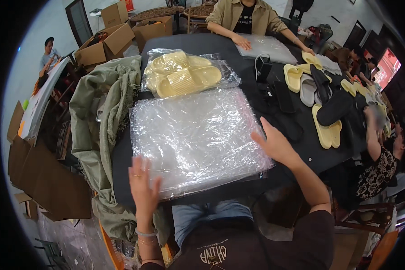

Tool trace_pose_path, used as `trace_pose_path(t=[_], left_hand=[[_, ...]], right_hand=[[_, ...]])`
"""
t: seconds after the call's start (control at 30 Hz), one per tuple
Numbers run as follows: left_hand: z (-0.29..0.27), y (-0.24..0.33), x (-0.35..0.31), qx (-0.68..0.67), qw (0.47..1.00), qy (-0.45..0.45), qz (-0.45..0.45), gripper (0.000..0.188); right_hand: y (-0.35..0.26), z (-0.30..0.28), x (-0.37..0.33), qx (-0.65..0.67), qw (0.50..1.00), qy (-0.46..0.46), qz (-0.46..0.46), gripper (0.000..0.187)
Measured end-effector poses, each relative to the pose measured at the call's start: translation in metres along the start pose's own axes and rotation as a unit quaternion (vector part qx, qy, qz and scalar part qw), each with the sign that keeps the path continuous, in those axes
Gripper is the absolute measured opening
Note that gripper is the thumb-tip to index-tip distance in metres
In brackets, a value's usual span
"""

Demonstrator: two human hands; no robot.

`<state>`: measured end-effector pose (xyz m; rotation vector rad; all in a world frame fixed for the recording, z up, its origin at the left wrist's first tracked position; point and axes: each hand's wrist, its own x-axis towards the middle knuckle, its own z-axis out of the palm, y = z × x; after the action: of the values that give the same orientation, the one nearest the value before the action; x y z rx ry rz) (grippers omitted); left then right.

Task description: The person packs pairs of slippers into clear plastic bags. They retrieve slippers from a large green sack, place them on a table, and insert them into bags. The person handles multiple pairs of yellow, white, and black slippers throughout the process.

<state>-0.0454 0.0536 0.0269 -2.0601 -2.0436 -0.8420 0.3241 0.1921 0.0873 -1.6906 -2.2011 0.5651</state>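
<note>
Clear plastic bags [195, 139], lying in a flat, glossy stack at the middle of the near edge of the black-covered table [329, 158]. By the stack's near left corner, left hand [144, 190] — blurred, opened out with thumb apart, gripping nothing that shows. At the stack's right edge, right hand [275, 144], opened wide, likewise closed on nothing; cannot tell whether touching the plastic or just above it. Along the table's left edge, a crumpled olive cloth [86, 123], frayed and hanging over the side. Toward the right edge, a yellow slipper pair [325, 130], partly covered by a black slipper [335, 110], with a grey slipper [307, 92] farther off. Just beyond the stack, wrapped yellow slippers [189, 77]; to their right, a black box [264, 69] with a cord. At the far edge, a co-worker [262, 22] — one hand on another clear stack [270, 48]. Past the far left corner, cardboard boxes [109, 44].
</note>
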Motion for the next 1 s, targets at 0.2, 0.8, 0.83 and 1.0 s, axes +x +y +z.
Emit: trace_pose_path(t=[0.2,0.8,0.83,1.0], left_hand=[[0.02,-0.049,0.023,-0.515,0.799,0.023,-0.309,0.061],[0.039,-0.037,0.034,-0.479,0.837,-0.07,-0.256,0.059],[0.039,-0.038,0.031,-0.452,0.855,-0.058,-0.247,0.059],[0.027,-0.025,0.007,-0.48,0.824,0.126,-0.273,0.053]], right_hand=[[0.057,0.045,0.039,0.309,0.934,-0.074,0.161,0.102],[0.051,0.038,0.015,-0.013,0.998,0.032,0.058,0.075],[0.045,0.035,0.014,-0.076,0.994,0.069,0.024,0.07],[-0.04,0.025,0.023,-0.103,0.954,0.183,-0.214,0.039]])
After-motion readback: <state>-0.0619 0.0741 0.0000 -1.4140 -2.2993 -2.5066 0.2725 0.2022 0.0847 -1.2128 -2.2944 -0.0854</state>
